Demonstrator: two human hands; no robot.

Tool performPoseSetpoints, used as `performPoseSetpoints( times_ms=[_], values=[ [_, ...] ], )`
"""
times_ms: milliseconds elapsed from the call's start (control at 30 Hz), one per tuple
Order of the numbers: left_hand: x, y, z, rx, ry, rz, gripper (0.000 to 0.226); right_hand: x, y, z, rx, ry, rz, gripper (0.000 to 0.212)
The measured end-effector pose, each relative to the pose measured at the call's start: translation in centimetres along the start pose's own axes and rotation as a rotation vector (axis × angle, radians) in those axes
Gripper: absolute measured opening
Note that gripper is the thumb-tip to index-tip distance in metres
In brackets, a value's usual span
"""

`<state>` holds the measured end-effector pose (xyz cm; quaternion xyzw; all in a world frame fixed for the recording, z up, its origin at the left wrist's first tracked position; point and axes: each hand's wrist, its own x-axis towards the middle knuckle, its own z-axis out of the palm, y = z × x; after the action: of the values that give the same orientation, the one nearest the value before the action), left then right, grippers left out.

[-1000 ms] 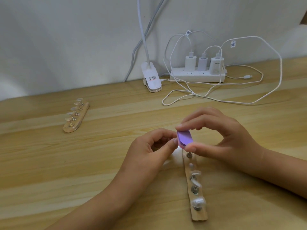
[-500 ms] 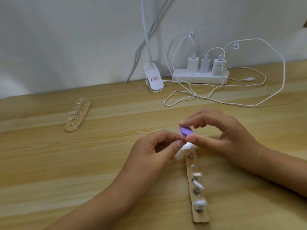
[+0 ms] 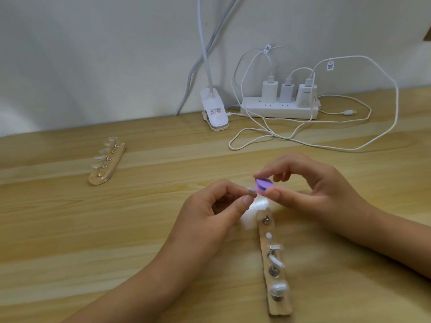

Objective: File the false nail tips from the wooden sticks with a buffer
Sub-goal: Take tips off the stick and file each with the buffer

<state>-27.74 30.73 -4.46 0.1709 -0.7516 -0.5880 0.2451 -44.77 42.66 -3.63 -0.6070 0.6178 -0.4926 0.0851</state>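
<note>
My left hand (image 3: 217, 206) pinches a small clear nail tip (image 3: 251, 191) between thumb and forefinger. My right hand (image 3: 310, 187) pinches a small purple buffer (image 3: 333, 184) whose edge meets the tip. Both hands hover just above the far end of a wooden stick (image 3: 275, 264) lying on the table, which carries metal studs and several clear nail tips. A second wooden stick (image 3: 107, 164) with several nail tips on studs lies at the far left.
A white clip lamp (image 3: 214, 110) stands at the table's back edge. Beside it sit a white power strip (image 3: 279, 109) with three chargers and looping white cables (image 3: 303, 141). A white wall backs the wooden table (image 3: 93, 241).
The purple buffer has tilted flatter and dropped slightly against the nail tip. Both hands stay close together above the near stick.
</note>
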Motion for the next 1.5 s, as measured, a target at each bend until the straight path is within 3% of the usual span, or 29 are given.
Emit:
performPoseSetpoints(
  times_ms=[233, 367, 1167, 1500],
  values=[
    [0.08, 0.06, 0.01, -0.021, 0.022, -0.003, 0.006, 0.10, -0.21, 0.22, 0.158, -0.037, 0.131, 0.014],
    [0.09, 0.07, 0.05, -0.036, 0.016, 0.015, 0.004, 0.09, -0.43, 0.31, 0.232, -0.045, 0.146, 0.019],
    [0.08, 0.45, 0.20, -0.035, 0.056, -0.036, 0.018, -0.02, -0.48, 0.48, 0.172, -0.024, 0.059, 0.017],
    [0.04, 0.46, 0.17, -0.060, 0.051, -0.022, 0.017, 0.03, -0.22, 0.45, 0.213, -0.016, 0.152, 0.023]
  ],
)
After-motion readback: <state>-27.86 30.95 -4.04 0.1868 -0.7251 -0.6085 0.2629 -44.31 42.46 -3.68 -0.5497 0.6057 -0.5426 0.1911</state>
